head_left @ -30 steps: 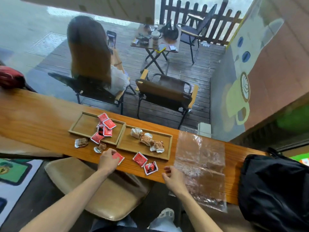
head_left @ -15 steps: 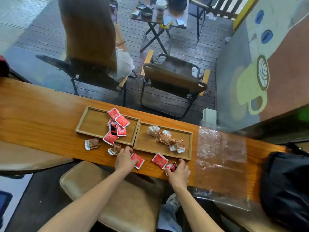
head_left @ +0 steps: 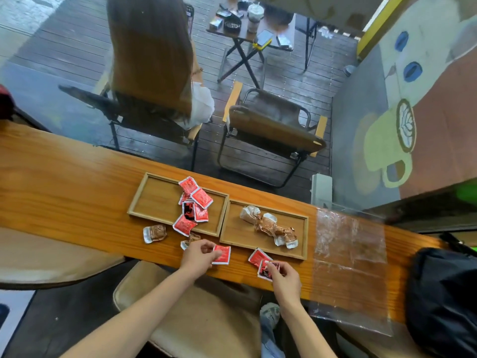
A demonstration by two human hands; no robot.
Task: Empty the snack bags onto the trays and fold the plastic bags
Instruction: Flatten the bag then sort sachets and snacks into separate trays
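Two wooden trays sit side by side on the counter. The left tray holds several red snack packets; the right tray holds brown snack packets. My left hand pinches a red packet lying on the counter in front of the trays. My right hand pinches a dark red packet beside another red packet. Two brown packets lie loose on the counter left of my left hand. A clear plastic bag lies flat to the right.
The wooden counter runs left to right. A black bag sits at its right end. A padded stool stands below my arms. Beyond the glass, a seated person, an empty chair and a small table.
The view has tilted down and closer. My right hand moved from the counter edge onto the dark red packet and took hold of it. My left hand stays on its red packet.
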